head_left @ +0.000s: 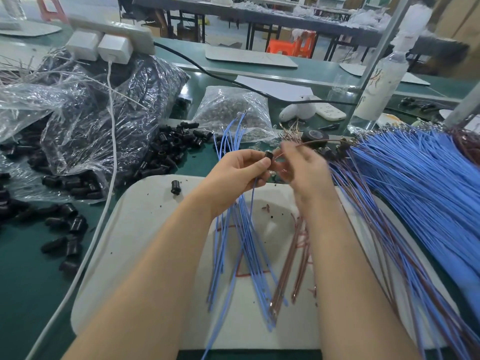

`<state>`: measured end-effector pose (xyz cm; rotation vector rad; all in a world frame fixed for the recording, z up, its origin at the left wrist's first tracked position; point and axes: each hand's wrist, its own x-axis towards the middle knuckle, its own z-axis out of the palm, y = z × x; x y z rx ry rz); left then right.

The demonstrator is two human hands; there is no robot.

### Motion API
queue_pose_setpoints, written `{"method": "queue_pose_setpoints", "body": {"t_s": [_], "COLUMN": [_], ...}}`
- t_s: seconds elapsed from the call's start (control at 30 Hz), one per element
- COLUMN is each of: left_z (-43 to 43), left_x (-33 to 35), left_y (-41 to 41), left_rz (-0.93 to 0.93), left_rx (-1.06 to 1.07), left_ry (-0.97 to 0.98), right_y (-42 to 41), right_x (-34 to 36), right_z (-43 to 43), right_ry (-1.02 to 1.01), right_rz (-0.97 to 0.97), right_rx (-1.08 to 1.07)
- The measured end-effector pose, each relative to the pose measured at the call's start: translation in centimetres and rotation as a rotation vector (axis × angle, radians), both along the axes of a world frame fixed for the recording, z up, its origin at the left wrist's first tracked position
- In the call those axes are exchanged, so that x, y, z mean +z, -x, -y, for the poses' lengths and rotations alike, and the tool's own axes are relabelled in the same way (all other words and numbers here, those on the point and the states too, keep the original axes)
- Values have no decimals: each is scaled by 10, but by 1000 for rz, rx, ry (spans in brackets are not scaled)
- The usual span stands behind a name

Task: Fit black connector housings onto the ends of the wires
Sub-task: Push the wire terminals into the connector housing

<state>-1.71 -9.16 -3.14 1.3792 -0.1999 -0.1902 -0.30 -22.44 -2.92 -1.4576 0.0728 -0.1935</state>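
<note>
The left hand pinches a housing, with a blue wire trailing below the grip. Just right of it, the blurred right hand pinches a brown wire.

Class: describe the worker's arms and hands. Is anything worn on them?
Nothing shows. The left forearm and right forearm are bare, without sleeves. The left hand and the blurred right hand carry no visible gloves, rings, watch or bracelet.
</note>
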Motion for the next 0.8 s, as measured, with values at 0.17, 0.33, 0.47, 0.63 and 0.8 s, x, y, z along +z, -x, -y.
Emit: {"method": "queue_pose_setpoints", "body": {"t_s": [0.17, 0.33, 0.47, 0.63, 0.8], "left_z": [0, -1, -1, 0, 1], "left_x": [-2, -6, -9, -11, -13], "left_y": [-2, -4, -4, -3, -3], "left_rz": [15, 184, 244, 331, 372], "left_rx": [77, 243, 265, 254, 235], "left_ry": [-67, -424, -546, -644, -664], "right_y": [-1, -2, 1, 4, 6], "right_x": [-8, -3, 2, 5, 7], "right_z": [-10, 6, 7, 5, 7], "right_ry": [240, -59, -177, -143, -81], "right_rz": [38, 181, 234, 289, 316], "right_rx": [-69, -323, -327, -351, -385]}}
